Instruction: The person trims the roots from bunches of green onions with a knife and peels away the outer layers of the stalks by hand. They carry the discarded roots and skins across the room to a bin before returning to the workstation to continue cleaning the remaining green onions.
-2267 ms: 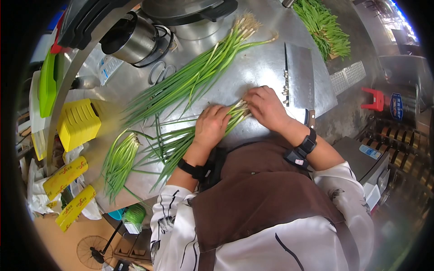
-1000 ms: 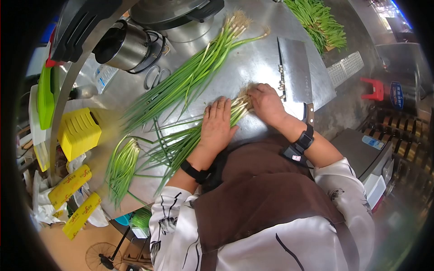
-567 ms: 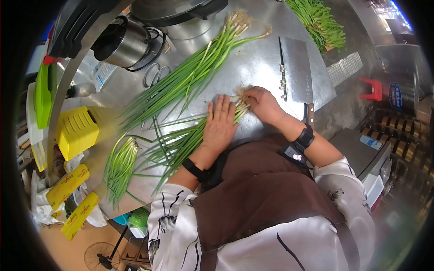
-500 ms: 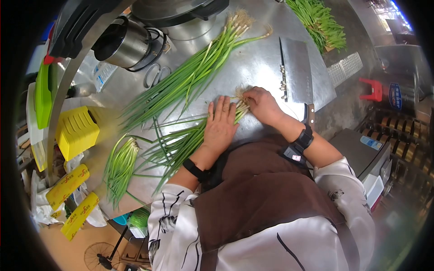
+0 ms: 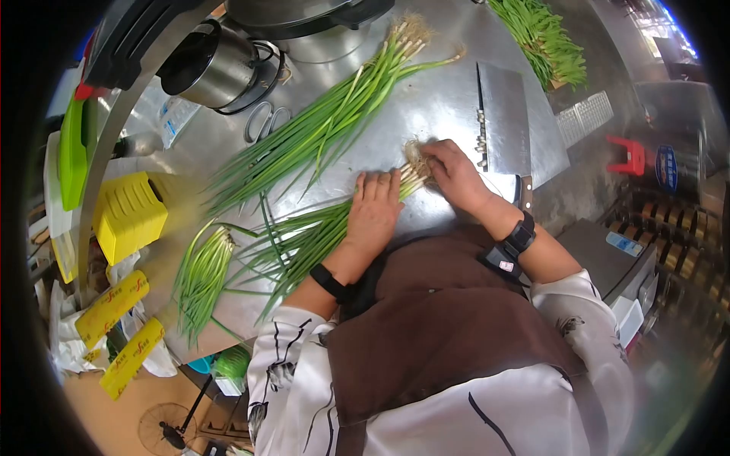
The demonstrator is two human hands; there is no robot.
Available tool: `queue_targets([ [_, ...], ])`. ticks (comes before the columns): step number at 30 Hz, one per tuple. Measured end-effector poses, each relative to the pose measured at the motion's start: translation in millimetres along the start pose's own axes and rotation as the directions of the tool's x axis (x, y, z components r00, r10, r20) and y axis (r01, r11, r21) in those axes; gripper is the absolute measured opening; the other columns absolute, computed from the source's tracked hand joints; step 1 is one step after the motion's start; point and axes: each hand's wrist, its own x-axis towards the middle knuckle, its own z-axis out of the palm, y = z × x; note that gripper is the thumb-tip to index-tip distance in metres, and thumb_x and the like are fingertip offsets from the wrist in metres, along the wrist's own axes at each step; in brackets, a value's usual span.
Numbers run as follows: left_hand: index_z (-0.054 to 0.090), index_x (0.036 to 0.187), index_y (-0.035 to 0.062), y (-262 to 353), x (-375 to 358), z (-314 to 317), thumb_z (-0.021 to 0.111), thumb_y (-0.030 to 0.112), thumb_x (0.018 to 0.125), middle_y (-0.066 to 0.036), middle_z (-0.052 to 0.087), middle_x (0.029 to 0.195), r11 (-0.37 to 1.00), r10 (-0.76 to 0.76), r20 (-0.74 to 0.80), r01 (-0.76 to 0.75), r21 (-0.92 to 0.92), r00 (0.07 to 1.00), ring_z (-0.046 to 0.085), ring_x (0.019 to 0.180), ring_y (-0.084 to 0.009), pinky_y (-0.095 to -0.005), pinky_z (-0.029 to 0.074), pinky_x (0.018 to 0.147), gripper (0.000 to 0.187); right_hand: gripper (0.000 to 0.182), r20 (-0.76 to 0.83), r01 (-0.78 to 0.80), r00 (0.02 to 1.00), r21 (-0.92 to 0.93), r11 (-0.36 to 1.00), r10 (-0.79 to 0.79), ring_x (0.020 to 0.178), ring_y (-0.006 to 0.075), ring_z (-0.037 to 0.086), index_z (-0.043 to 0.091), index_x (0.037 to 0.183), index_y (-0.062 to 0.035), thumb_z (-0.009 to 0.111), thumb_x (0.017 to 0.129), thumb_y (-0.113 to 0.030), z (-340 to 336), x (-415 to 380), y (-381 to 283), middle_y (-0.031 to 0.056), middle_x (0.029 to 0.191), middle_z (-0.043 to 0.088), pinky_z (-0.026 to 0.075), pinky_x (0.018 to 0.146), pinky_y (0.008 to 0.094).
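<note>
My left hand [image 5: 375, 207] rests over the white stems of a bunch of scallions [image 5: 315, 242], its fingers curled round them. At the root end, my right hand [image 5: 454, 175] has its fingers bent together by the pale roots [image 5: 414, 157]; whether it pinches any is too small to tell. A larger scallion bunch [image 5: 319, 125] lies above, its roots toward the top. To the left sits a small bundle of scallions [image 5: 205, 273]. The wide cleaver [image 5: 506, 121] lies right of my right hand, with small pale bits along its blade edge.
Steel pot [image 5: 304, 30], kettle [image 5: 209, 68] and scissors [image 5: 266, 121] stand or lie on the upper left of the metal table [image 5: 433, 99]. Leafy greens [image 5: 540, 42] are at the upper right. A yellow container [image 5: 131, 216] is at the left, a red stool [image 5: 627, 155] beyond the table's right.
The fingers of my left hand have drawn in and curled over the stems. My right hand has shifted slightly right and down along the roots.
</note>
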Motion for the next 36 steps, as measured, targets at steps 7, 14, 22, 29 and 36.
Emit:
queue_targets([
  [7,0.041,0.142,-0.0044,-3.3,-0.6,6.7,0.065,0.023,0.088,-0.019,0.048,0.132,0.997,0.018,-0.013,-0.019,-0.074,1.0,0.043,0.127,-0.0357,-0.0483,0.033,0.11,0.065,0.031,0.015,0.077,0.997,-0.066,0.995,-0.076,0.103,0.0382,0.06,0.065,0.113,-0.0009,0.061,0.082,0.002,-5.1,2.8,-6.2,0.0183,0.109,0.061,0.05,0.09,0.042],
  [14,0.039,0.143,-0.0041,-0.6,-2.4,11.0,0.065,0.021,0.089,-0.018,0.047,0.134,0.992,-0.028,-0.004,0.028,-0.121,1.0,0.044,0.125,-0.0366,-0.0462,0.039,0.106,0.065,0.045,-0.467,-0.373,0.872,-0.444,0.815,0.145,0.109,0.041,0.053,0.056,0.12,0.0029,0.07,0.079,-0.009,-88.6,-57.1,26.1,0.023,0.115,0.057,0.045,0.094,0.045],
  [22,0.036,0.146,-0.0029,-0.7,-6.7,15.5,0.062,0.022,0.092,-0.019,0.045,0.137,0.994,-0.038,-0.017,0.037,-0.099,0.999,0.043,0.127,-0.0364,-0.0464,0.039,0.105,0.065,0.042,-0.334,-0.546,0.826,-0.273,0.792,0.454,0.092,0.0347,0.06,0.052,0.115,0.0051,0.068,0.078,-0.005,-98.1,-94.1,72.3,0.0203,0.097,0.061,0.05,0.083,0.0425],
  [29,0.034,0.147,-0.0042,0.9,-7.1,17.2,0.061,0.023,0.092,-0.019,0.043,0.139,0.992,-0.074,0.023,0.076,-0.105,0.997,0.042,0.128,-0.0369,-0.0459,0.039,0.105,0.067,0.029,0.039,-0.456,0.719,0.781,0.428,0.694,0.052,0.0141,0.053,0.049,0.107,-0.0007,0.063,0.081,0.001,-128.6,-101.3,-12.1,0.0078,0.074,0.058,0.045,0.05,0.0282],
  [36,0.034,0.146,-0.0049,1.3,-6.3,17.8,0.062,0.023,0.092,-0.019,0.043,0.139,0.994,-0.076,0.019,0.078,-0.083,0.997,0.042,0.128,-0.0367,-0.0456,0.039,0.105,0.067,0.02,-0.076,-0.468,0.878,0.063,0.882,0.472,0.075,0.0401,0.062,0.061,0.089,0.0037,0.065,0.091,-0.016,-88.7,-131.2,-75.7,0.0222,0.079,0.062,0.05,0.067,0.0435],
])
